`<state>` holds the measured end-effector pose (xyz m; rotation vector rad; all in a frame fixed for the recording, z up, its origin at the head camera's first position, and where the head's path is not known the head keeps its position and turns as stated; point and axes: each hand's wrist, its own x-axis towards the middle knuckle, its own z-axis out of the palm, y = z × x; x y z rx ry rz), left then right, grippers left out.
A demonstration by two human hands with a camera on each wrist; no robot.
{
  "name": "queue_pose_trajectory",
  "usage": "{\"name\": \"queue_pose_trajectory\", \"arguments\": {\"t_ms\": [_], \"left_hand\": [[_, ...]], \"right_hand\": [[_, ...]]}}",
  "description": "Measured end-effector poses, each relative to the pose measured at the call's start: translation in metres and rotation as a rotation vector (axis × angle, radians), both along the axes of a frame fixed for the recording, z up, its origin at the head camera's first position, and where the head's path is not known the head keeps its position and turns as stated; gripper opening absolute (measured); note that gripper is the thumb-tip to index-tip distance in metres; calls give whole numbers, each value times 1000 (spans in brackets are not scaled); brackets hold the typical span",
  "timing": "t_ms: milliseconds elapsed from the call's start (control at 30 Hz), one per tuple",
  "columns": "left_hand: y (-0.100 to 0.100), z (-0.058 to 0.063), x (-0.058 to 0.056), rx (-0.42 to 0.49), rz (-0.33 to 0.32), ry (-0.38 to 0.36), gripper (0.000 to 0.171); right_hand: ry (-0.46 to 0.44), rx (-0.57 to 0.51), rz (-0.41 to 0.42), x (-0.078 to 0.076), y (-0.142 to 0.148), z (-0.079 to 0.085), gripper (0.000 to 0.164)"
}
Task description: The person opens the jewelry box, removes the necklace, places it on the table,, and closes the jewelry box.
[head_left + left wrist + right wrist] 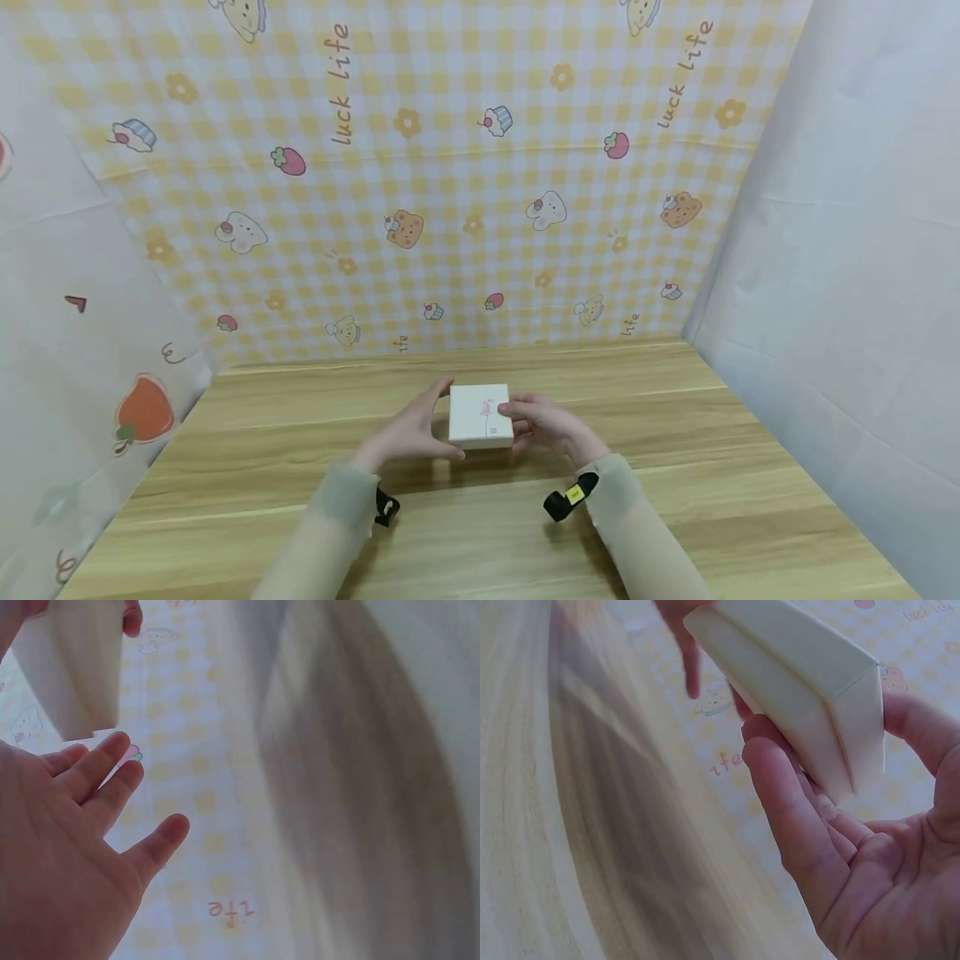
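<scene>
A small white lidded box (468,412) with a pink flower print on its lid is held over the table by my right hand (551,425). In the right wrist view the box (810,660) shows a seam between lid and base, with the right thumb on one face and the fingers curled against the opposite side. At the box's left side, my left hand (408,433) spreads its thumb and fingers wide, and a gap shows between palm and box. The left wrist view shows the left fingers extended near the box (82,667).
Below the hands lies a wood-grain tabletop (285,417). A yellow checked cloth (450,183) with cartoon prints hangs behind it, and pale cloths hang along the left (60,367) and right (847,275) sides. Each wrist wears a black strap.
</scene>
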<state>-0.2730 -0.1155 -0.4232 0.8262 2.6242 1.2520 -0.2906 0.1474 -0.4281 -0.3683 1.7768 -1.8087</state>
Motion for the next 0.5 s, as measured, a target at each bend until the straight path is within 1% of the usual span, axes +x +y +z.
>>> {"name": "queue_pose_trajectory", "arguments": {"t_ms": [233, 400, 500], "left_hand": [[2, -13, 0, 107, -3, -69, 109], [5, -18, 2, 175, -1, -119, 111], [7, -21, 1, 206, -5, -129, 111]], "right_hand": [[-9, -8, -5, 1, 1, 2, 49], [-11, -13, 5, -1, 2, 1, 48], [-16, -16, 9, -2, 3, 2, 49]]}}
